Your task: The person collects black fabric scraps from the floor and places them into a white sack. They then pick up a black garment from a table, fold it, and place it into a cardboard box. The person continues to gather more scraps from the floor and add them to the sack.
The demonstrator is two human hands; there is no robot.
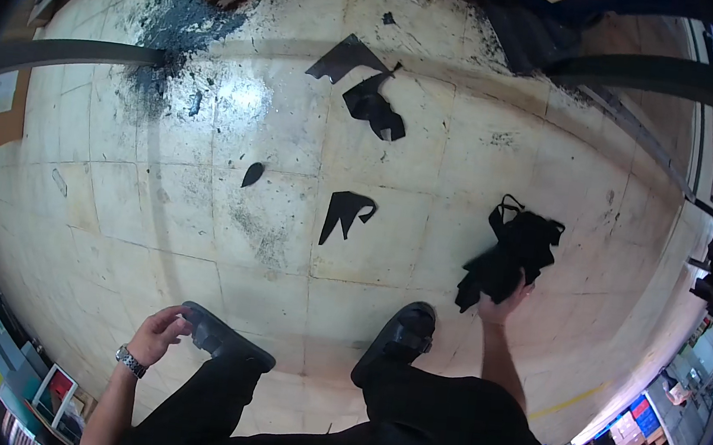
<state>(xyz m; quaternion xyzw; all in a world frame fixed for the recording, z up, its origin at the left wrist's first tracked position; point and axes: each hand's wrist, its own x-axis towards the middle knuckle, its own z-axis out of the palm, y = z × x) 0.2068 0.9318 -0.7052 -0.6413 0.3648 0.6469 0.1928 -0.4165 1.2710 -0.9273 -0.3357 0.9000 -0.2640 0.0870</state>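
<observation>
My right hand (505,307), at the right, has its fingers around a bunch of black scraps (516,255) that look like cut sheet or fabric. Some pieces in the bunch stick out, and a thin loop shows at its top. My left hand (157,334), wearing a metal-band watch, hangs by my left shoe with nothing in it, its fingers loosely bent and apart. On the floor between the hands lies a forked black scrap (346,214). A small leaf-shaped black piece (253,174) is left of it. Farther off lie an angular black scrap (347,61) and a curled one (374,111).
Pale floor tiles (388,256) carry dark debris (182,26) at the far left. My shoes (227,337) stand at the near side. Dark curved legs (87,53) reach in from both sides. Shelving with boxes (635,421) is at the right, stacked goods (0,350) at the left.
</observation>
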